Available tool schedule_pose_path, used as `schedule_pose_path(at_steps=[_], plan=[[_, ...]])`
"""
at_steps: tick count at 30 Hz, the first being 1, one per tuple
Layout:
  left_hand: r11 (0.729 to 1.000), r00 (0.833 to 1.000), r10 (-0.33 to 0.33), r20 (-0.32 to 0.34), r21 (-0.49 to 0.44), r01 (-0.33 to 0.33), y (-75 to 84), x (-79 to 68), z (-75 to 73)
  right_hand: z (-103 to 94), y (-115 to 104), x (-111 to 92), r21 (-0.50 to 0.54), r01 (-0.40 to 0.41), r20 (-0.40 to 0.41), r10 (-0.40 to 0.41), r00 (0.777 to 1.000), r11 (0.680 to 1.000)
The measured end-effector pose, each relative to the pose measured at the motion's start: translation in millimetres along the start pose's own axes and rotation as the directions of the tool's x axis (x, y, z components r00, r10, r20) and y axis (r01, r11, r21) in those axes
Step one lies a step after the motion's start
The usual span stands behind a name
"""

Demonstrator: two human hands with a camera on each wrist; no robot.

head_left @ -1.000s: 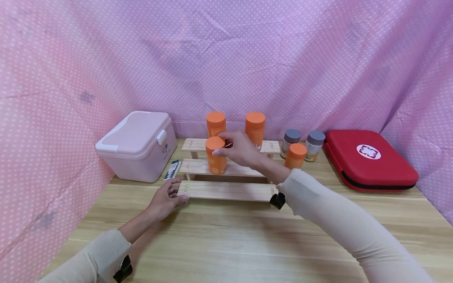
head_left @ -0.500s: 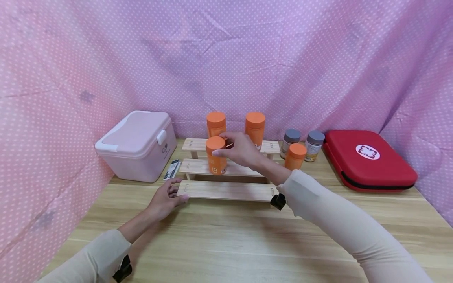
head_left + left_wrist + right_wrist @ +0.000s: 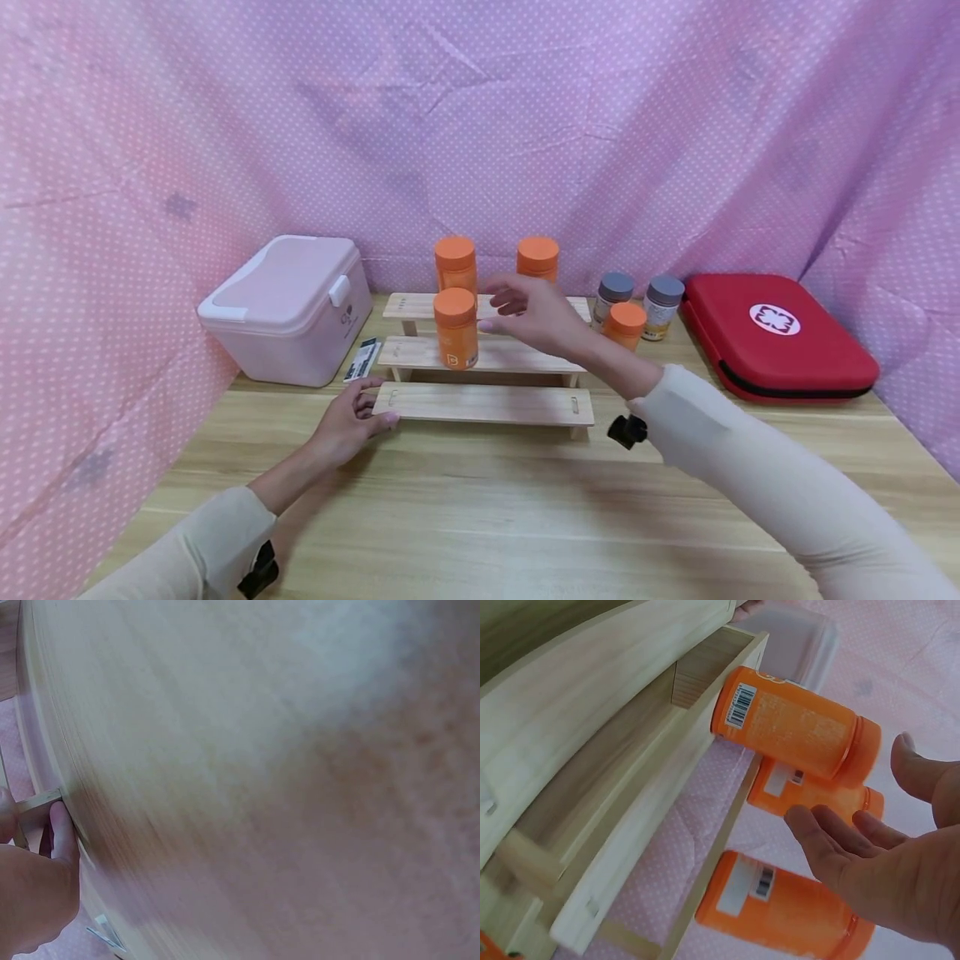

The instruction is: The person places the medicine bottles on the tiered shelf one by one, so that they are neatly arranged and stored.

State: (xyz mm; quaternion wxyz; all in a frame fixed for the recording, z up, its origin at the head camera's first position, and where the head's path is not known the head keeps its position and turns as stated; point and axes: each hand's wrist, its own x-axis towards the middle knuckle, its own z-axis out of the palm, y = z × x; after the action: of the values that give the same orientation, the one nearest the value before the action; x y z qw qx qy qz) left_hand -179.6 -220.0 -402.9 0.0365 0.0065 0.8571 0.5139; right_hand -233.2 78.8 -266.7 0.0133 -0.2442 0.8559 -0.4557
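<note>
A three-step wooden display rack stands on the table. My left hand grips the left end of its lowest step, thumb at the front edge and fingers behind. An orange bottle stands upright on the middle step, left of centre. Just right of it hovers my right hand, fingers apart and holding nothing. In the right wrist view a gap shows between the thumb and that bottle's lid. Two more orange bottles stand on the top step, one at left and one at right, partly behind my right hand.
Right of the rack stand a smaller orange-lidded bottle and two grey-lidded jars, one nearer and one further right. A red zip case lies beyond them. At left are a pink lidded box and a small flat packet.
My right hand has let go of the orange bottle on the middle step and moved a little to the right. The bottle stays put; my left hand keeps its grip on the rack.
</note>
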Motion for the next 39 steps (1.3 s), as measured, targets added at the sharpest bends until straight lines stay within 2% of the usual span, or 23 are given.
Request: schedule_pose_path(at_steps=[4, 9, 13, 19, 29, 39], plan=[[1.0, 1.0, -0.006, -0.002, 0.004, 0.006, 0.6, 0.2, -0.7, -15.7, 6, -24, -0.015, 0.024, 0.002, -0.024, 1.0, 1.0], [1.0, 1.0, -0.01, 0.0, 0.009, 0.01, 1.3, -0.1, -0.5, -36.3, 28, -61, -0.046, 0.021, -0.039, -0.023, 0.999, 0.999], [1.0, 1.0, -0.006, -0.002, 0.017, 0.006, 2.0, 0.0, -0.3, -57.2, 43, -86, -0.096, -0.027, -0.091, 0.018, 0.996, 0.995], [1.0, 1.0, 0.002, -0.002, 0.008, -0.002, 1.9, 0.3, -1.0, -87.8, 57, -110, -0.138, -0.132, -0.14, 0.112, 0.984, 0.982], [1.0, 1.0, -0.012, 0.0, 0.016, 0.012, 2.5, -1.5, -1.1, -107.1, 91, -125, -0.158, -0.224, -0.154, 0.2, 0.968, 0.962], [1.0, 1.0, -0.013, -0.007, 0.022, 0.013, 2.4, -1.4, 0.3, -115.0, 107, -121, -0.2, -0.249, -0.155, 0.221, 0.963, 0.948]])
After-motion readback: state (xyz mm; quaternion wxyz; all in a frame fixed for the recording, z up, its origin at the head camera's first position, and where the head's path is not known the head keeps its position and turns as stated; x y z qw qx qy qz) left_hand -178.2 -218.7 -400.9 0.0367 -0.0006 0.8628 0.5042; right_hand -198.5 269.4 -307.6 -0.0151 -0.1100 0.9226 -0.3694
